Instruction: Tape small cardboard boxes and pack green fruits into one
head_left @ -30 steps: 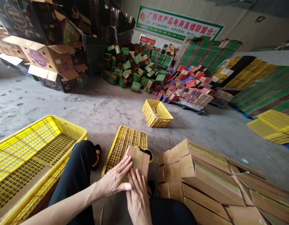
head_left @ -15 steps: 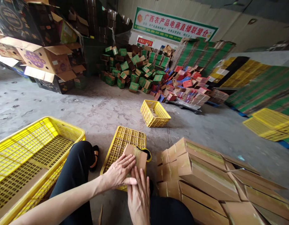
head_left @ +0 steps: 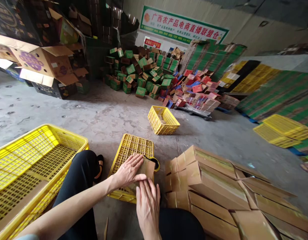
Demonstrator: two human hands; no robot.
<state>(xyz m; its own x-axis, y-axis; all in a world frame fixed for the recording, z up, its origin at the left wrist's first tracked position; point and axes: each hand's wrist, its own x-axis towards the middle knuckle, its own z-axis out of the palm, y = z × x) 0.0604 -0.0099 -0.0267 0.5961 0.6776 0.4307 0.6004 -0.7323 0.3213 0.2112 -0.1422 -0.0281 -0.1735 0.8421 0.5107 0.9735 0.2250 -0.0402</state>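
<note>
A taped brown cardboard piece [head_left: 148, 167] lies on an upturned yellow plastic crate [head_left: 134, 143] between my knees. My left hand [head_left: 130, 170] rests flat across it, fingers stretched out and thumb pointing right. Just nearer to me, my right hand [head_left: 148, 203] lies with straight fingers, its fingertips at the cardboard's near edge by my left thumb. Both palms face down, and they hide much of the cardboard. A tape dispenser [head_left: 156, 164], black and yellow, sits at the cardboard's right side on the crate, partly covered.
Stacked flat cardboard boxes [head_left: 214, 186] stand close on my right. A large yellow crate [head_left: 69, 133] with cardboard inside is on my left. Ahead on the floor sits a smaller yellow crate [head_left: 164, 125]. Green boxes [head_left: 141, 78] and red boxes [head_left: 194, 90] are heaped further back.
My left hand has slid slightly up and left over the cardboard. My right hand stays close to its near edge. The whole view has shifted a little.
</note>
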